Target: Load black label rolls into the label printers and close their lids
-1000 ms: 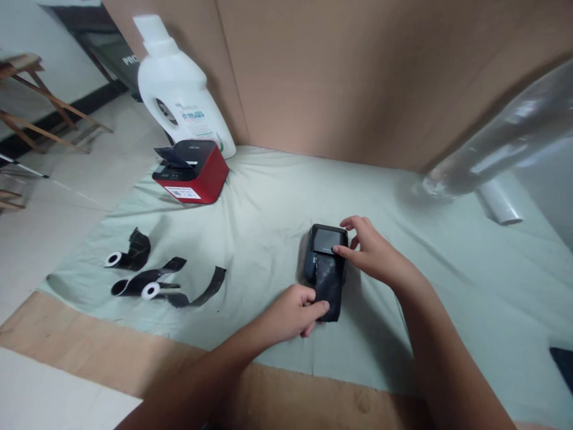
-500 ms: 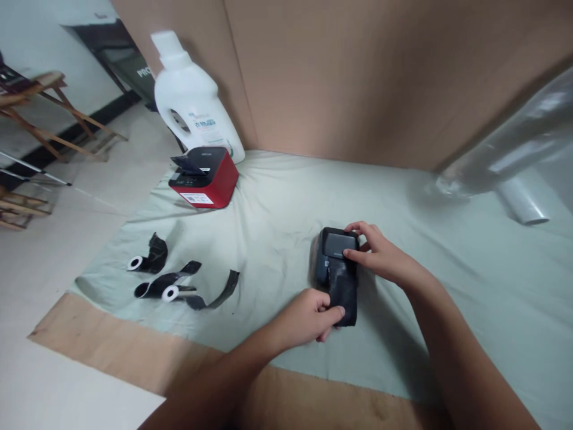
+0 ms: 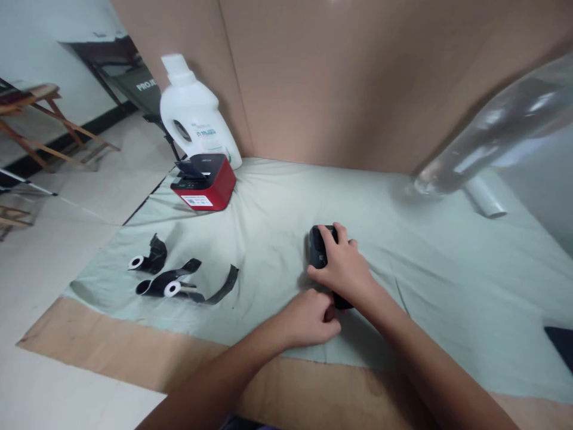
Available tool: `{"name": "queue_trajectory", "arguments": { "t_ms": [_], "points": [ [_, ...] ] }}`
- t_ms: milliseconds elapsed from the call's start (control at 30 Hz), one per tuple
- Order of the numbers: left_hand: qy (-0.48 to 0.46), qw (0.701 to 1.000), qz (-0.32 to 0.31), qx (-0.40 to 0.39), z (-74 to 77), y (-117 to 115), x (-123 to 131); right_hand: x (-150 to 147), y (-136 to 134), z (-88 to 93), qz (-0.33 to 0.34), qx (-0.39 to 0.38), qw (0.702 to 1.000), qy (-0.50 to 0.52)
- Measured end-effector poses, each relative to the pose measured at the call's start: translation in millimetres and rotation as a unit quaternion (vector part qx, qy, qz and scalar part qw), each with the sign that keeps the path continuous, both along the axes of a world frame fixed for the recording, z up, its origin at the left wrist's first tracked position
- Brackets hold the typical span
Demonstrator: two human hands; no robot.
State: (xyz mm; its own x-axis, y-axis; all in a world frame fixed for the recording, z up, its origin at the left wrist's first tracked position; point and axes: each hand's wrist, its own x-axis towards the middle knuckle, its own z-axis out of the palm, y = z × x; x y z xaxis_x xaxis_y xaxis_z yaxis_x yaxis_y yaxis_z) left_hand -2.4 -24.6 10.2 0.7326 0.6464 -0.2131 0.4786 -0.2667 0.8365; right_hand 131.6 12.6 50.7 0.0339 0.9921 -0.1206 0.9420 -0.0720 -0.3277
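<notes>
A small black boxy device (image 3: 317,254), similar to a mini label printer, lies on the green cloth in front of me. My right hand (image 3: 347,266) is spread across its top and grips it from above, hiding most of it. A black strip (image 3: 344,302) shows at its near end, below my right wrist. My left hand (image 3: 313,319) is closed at that near end, fingers curled around the strip's edge; the part inside the fingers is hidden.
Black strips on white cores (image 3: 173,289) lie at the left. Behind them stand a red and black printer (image 3: 219,185) and a white detergent bottle (image 3: 194,113) against a cardboard wall (image 3: 313,83). A plastic-wrapped roll (image 3: 483,137) leans at the right, with a grey tube (image 3: 487,197).
My right hand has moved from the device's far right corner to cover its top. The device sits slightly further left, and its strip is now mostly hidden. My left hand stays near the strip.
</notes>
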Motion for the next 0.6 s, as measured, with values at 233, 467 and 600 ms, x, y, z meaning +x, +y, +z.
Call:
{"name": "queue_trajectory", "arguments": {
  "t_ms": [233,467,600],
  "points": [
    [-0.008,0.961,-0.103,0.257,-8.2,-13.6,5.7,61.6,-5.6,-4.4,0.017,0.072,0.984,0.165],
    [0.077,0.932,-0.123,0.333,-25.7,-16.5,11.7,193.7,-8.0,-15.5,-0.121,0.176,0.969,0.129],
    [0.096,0.928,-0.141,0.331,-33.6,-17.4,12.2,255.7,-1.9,-8.7,-0.248,0.2,0.947,0.048]
  ]
}}
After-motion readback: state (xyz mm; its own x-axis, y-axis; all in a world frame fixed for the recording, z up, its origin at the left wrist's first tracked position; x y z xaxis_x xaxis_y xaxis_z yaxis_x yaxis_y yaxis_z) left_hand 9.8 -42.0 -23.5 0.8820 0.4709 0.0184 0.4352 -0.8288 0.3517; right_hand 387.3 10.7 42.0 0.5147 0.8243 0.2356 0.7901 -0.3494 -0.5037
